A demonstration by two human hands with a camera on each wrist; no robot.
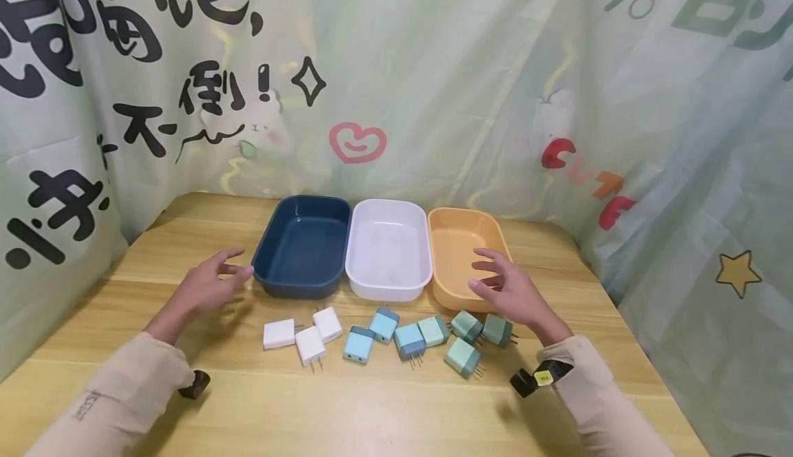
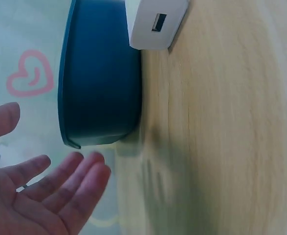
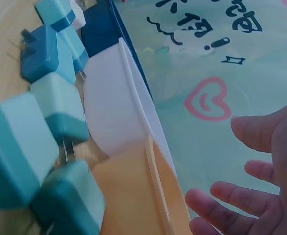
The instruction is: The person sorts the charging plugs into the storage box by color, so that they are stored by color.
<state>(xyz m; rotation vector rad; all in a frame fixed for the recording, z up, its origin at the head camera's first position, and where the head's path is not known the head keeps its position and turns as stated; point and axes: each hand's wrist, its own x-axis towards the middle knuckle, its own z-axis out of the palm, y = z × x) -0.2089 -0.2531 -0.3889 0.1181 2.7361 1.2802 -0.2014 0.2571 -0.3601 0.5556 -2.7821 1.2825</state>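
Note:
My left hand [image 1: 213,283] hovers beside the near left corner of a dark blue bin [image 1: 301,254], fingers spread and holding nothing. Over the right side of an orange bin [image 1: 452,261] hangs my right hand [image 1: 511,290], likewise empty with relaxed fingers. A white bin [image 1: 389,254] stands between those two. In front of the bins lie plug-in charger blocks: three white chargers [image 1: 279,334] at the left, three blue chargers [image 1: 358,345] in the middle and several green chargers [image 1: 462,357] at the right. The left wrist view shows a USB slot in one white charger [image 2: 158,24].
All of this sits on a wooden table [image 1: 384,416]. A printed curtain [image 1: 434,85] hangs behind it and along both sides. Each forearm wears a black wrist device, the right one [image 1: 551,373] bearing a yellow label.

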